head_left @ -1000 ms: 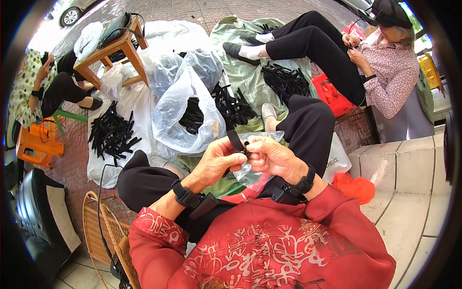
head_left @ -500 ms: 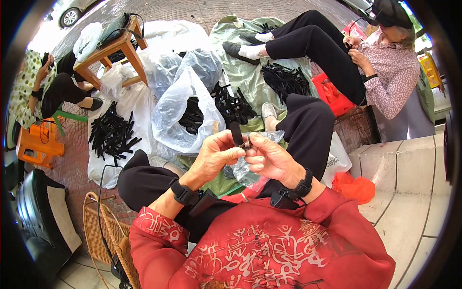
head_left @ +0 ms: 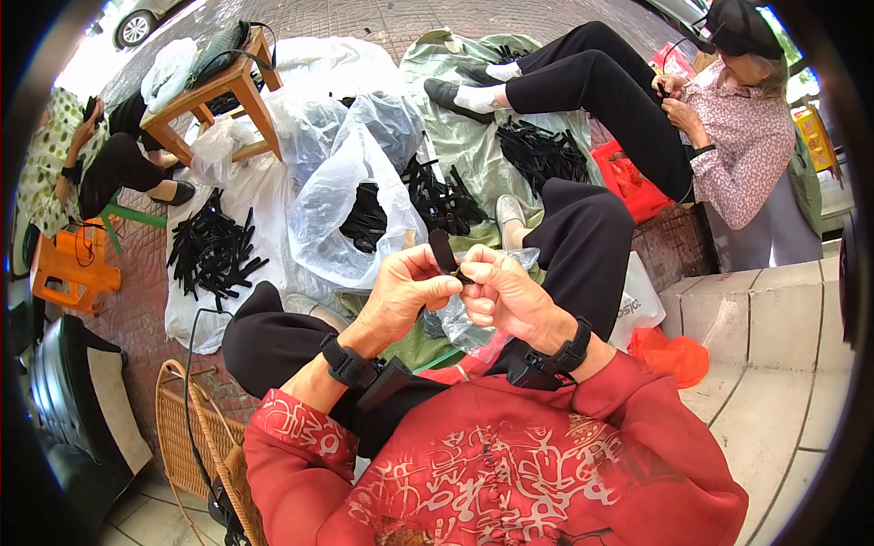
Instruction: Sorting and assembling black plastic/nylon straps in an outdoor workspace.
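Close together above my lap, both hands work on one short black strap (head_left: 443, 249). My left hand (head_left: 406, 288) pinches it between thumb and fingers, with its rounded end sticking up. My right hand (head_left: 503, 293) is closed at the strap's lower end, where a small part shows between the fingertips, too small to make out. Just beyond my hands lies a heap of similar black straps (head_left: 446, 198). A translucent plastic bag (head_left: 319, 238) with more straps in its mouth sits to the left of that heap. Crumpled clear plastic (head_left: 464, 328) is beneath my hands.
Further strap heaps lie on a white sheet (head_left: 196, 318) at left and a green sheet (head_left: 455, 59). A wooden stool (head_left: 246, 100) stands far left, an orange stool (head_left: 77, 273) nearer. Two other people sit at left and right. A wicker chair (head_left: 187, 428) and tiled steps (head_left: 765, 391) flank me.
The strap's upper end has tilted a little to the left, and my right fingers have closed further over its lower end. My left hand has hardly moved.
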{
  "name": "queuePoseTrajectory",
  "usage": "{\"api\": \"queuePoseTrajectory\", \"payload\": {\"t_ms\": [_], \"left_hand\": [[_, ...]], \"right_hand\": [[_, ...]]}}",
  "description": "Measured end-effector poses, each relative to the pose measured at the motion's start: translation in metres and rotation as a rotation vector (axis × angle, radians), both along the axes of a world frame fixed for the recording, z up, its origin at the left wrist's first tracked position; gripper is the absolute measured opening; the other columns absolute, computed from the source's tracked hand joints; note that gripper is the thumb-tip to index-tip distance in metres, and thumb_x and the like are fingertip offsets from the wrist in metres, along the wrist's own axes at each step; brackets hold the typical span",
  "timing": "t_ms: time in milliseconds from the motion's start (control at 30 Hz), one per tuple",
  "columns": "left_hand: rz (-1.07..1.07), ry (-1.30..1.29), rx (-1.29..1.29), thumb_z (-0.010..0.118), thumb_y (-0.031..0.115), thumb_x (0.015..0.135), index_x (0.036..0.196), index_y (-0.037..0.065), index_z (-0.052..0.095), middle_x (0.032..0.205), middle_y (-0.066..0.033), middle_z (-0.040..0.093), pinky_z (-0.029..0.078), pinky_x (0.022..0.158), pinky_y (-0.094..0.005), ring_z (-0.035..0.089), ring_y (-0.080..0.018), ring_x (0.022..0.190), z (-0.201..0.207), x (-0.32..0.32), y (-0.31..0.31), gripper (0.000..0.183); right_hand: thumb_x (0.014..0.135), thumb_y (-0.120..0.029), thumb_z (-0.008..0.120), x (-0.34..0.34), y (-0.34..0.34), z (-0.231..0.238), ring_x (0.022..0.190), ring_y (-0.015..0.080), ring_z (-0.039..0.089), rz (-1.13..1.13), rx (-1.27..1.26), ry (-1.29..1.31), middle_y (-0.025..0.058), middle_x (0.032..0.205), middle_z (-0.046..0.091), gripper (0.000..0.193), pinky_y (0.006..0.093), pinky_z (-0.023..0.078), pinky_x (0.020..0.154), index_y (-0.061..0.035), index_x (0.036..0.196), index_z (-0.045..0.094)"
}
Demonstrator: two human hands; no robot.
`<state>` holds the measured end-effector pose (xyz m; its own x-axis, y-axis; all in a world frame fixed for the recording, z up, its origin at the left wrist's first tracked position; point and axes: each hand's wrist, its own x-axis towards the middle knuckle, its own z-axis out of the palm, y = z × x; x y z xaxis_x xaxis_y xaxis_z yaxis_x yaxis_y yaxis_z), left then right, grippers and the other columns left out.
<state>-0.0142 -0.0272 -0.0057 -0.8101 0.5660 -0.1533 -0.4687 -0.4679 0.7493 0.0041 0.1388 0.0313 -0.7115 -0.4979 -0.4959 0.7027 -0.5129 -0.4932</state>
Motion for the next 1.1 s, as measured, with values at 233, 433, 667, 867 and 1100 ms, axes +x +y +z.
{"api": "queuePoseTrajectory", "payload": {"t_ms": [233,433,667,867,1100], "left_hand": [[-0.068,-0.030,-0.061,0.068,0.000,0.068,0.081,0.003,0.056,0.063,0.0000,0.053,0.031,0.042,-0.0194,0.044,-0.0049,0.050,0.005,0.004,0.000,0.018],[-0.062,-0.028,-0.064,0.069,-0.001,0.066,0.084,0.002,0.057,0.062,-0.0004,0.054,0.033,0.043,-0.0191,0.045,-0.0049,0.050,0.009,0.002,-0.001,0.022],[-0.010,0.032,-0.083,0.070,-0.001,0.064,0.089,0.002,0.052,0.066,-0.0030,0.057,0.040,0.048,-0.0196,0.052,-0.0080,0.055,0.007,0.000,0.000,0.031],[-0.045,0.055,-0.156,0.067,-0.001,0.068,0.081,0.001,0.055,0.068,-0.0070,0.060,0.044,0.052,-0.0201,0.058,-0.0111,0.060,0.001,0.000,-0.006,0.018],[-0.048,0.085,-0.132,0.064,0.001,0.072,0.077,0.002,0.057,0.071,-0.0066,0.062,0.043,0.052,-0.0188,0.056,-0.0082,0.060,0.001,0.001,-0.005,0.009]], "right_hand": [[0.081,-0.017,0.059,0.001,0.002,0.003,0.039,0.0080,0.042,0.024,0.177,0.282,0.0030,0.058,0.050,0.019,0.0221,0.035,0.035,-0.0058,0.086,0.044],[0.081,-0.014,0.058,-0.008,0.013,-0.001,0.045,0.0064,0.047,0.149,0.253,0.445,0.0031,0.063,0.053,0.018,0.0194,0.039,0.040,-0.0026,0.090,0.048],[0.080,-0.010,0.058,-0.015,0.021,0.006,0.059,0.0115,0.057,0.311,0.283,0.446,0.0052,0.074,0.056,0.019,0.0216,0.048,0.054,0.0000,0.095,0.050],[0.075,-0.007,0.063,-0.019,0.022,-0.004,0.063,0.0116,0.055,0.300,0.341,0.492,0.0059,0.078,0.056,0.019,0.0229,0.047,0.060,0.0008,0.089,0.052],[0.074,-0.005,0.064,-0.022,0.022,-0.003,0.062,0.0114,0.055,0.323,0.324,0.484,0.0063,0.076,0.056,0.018,0.0222,0.047,0.056,0.0013,0.085,0.051]]}}
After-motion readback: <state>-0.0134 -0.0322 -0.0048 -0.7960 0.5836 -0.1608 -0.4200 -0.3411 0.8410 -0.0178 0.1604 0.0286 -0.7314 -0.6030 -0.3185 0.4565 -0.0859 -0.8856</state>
